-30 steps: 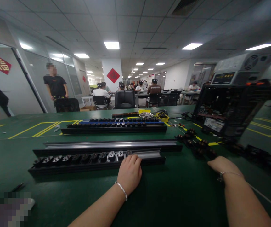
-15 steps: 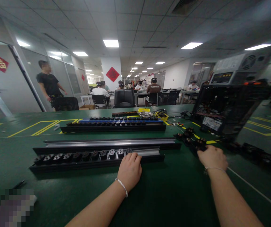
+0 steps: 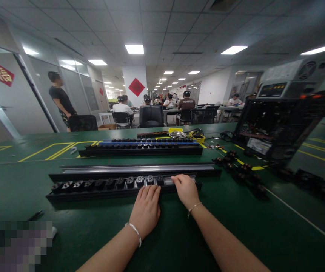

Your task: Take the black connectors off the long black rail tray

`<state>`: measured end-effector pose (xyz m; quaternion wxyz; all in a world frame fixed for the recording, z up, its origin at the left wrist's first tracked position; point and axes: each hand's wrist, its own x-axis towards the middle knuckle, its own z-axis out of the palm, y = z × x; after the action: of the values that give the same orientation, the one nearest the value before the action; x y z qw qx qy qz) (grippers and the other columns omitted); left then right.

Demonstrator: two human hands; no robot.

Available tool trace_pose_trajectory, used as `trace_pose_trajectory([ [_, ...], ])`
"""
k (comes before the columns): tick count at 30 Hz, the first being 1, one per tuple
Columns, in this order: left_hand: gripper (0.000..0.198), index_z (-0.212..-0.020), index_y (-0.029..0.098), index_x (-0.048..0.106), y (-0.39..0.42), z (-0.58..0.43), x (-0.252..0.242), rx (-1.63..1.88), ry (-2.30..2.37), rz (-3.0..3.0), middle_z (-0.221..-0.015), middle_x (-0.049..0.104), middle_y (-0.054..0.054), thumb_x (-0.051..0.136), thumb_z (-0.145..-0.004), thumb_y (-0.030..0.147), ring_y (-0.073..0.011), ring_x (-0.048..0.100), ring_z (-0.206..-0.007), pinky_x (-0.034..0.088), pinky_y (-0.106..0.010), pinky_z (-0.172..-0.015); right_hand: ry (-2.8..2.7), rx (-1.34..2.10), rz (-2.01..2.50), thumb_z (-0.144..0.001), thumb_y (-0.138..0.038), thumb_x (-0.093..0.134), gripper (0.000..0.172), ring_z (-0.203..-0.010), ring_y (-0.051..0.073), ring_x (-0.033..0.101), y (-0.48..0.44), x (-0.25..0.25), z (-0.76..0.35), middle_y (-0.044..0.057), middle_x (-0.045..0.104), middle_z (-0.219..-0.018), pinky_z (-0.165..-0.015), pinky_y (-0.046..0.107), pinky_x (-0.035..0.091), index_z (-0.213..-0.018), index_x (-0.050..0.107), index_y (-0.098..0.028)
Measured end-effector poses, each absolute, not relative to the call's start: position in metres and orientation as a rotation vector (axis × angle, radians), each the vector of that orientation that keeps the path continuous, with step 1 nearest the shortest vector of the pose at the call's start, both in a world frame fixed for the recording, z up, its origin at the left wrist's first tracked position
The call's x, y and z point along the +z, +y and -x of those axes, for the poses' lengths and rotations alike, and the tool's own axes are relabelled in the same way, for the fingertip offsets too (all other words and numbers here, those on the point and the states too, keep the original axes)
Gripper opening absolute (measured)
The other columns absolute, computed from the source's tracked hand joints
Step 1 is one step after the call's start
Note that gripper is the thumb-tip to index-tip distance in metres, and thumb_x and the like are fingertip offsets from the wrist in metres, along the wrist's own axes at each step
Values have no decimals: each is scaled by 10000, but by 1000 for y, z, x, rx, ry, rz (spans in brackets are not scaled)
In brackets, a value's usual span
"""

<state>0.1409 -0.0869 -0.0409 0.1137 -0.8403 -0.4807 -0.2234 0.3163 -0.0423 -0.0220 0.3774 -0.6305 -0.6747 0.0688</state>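
A long black rail [image 3: 100, 196] lies across the green table in front of me, with a row of round-faced socket modules [image 3: 109, 184] set in its channel. Most modules are black, and a few look pale in the light. My left hand [image 3: 145, 209] lies over the rail's front edge, its fingers together and bent around it, just below the modules. Over the bare right end of the channel is my right hand [image 3: 187, 192], thumb and fingers pinched together. Whatever those fingers hold, if anything, is hidden.
Behind is another rail [image 3: 139, 169], then more filled rails [image 3: 151, 151]. Loose black modules [image 3: 244, 173] lie at right, near an open computer case [image 3: 275, 121]. A dish [image 3: 177, 135] and cables [image 3: 196, 134] sit farther back. A person [image 3: 61, 100] stands at left.
My right hand has moved left from the loose modules to the rail's right end. My left hand has slid slightly left along the rail's front edge. The view has shifted a little.
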Motion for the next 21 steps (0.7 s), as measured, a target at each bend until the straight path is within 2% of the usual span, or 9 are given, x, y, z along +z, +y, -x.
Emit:
trace_pose_trajectory([
  [2,500,-1269,165,444,-86,-143,-40,-656,-1424,2469,-1237,516,-99,460,-770,172,-250,435,-1162,317,-453,-1034,-1671,231,1605,-878,-361,387,308,-886,173,570,-40,-20,-304,38,669,-886,-801,286,390,-795,641,-208],
  [5,497,-1265,149,441,-83,-147,-38,-654,-1432,2499,-1223,509,-102,454,-769,173,-248,439,-1143,329,-430,-1026,-1681,196,1645,-816,-374,488,259,-968,188,560,-39,-21,-292,31,661,-1009,-873,320,363,-967,633,-222],
  [7,476,-1242,154,454,-81,-148,-37,-656,-1440,2511,-1202,511,-96,453,-766,167,-243,442,-1127,335,-419,-1017,-1724,148,1682,-769,-373,548,287,-1000,199,551,-40,-23,-288,27,650,-1058,-913,342,333,-1005,628,-232],
  [13,361,-1128,136,499,-79,-151,-35,-698,-1416,2498,-1068,541,-99,464,-769,157,-235,468,-1039,382,-412,-942,-1762,128,1740,-743,-466,567,339,-978,193,555,-40,-26,-284,6,631,-1108,-910,356,312,-1006,653,-270],
  [21,212,-963,129,541,-79,-153,-36,-668,-1362,2445,-996,549,-104,484,-760,152,-246,476,-990,400,-419,-889,-1679,69,1772,-736,-434,567,297,-969,184,546,-42,-28,-274,4,626,-1106,-937,370,256,-962,681,-281],
])
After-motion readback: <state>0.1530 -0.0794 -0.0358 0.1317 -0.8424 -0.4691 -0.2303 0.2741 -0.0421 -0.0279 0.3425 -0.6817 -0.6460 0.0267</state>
